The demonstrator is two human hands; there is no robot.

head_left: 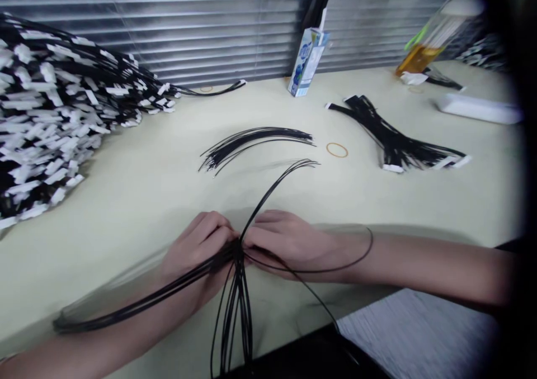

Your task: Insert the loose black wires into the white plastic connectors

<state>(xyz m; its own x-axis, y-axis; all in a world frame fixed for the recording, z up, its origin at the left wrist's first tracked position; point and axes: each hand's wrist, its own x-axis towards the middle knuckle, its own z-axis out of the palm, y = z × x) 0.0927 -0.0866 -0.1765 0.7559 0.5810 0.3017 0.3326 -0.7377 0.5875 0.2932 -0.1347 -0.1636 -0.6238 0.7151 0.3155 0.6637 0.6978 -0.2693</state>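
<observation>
My left hand (201, 250) and my right hand (285, 242) meet at the table's near edge, both closed on a bundle of thin black wires (237, 289). The wires cross between my fingers. Some strands fan up and away toward the table's middle, others hang down over the edge, and one loops round my right wrist. A loose fan of black wires (255, 141) lies on the table beyond my hands. A rubber band (337, 150) lies to its right.
A big heap of black wires with white tags (54, 105) fills the left side. A tied tagged bundle (398, 141) lies at right. A small carton (307, 60), a bottle (432, 35) and a white box (478, 108) stand at the back by the blinds.
</observation>
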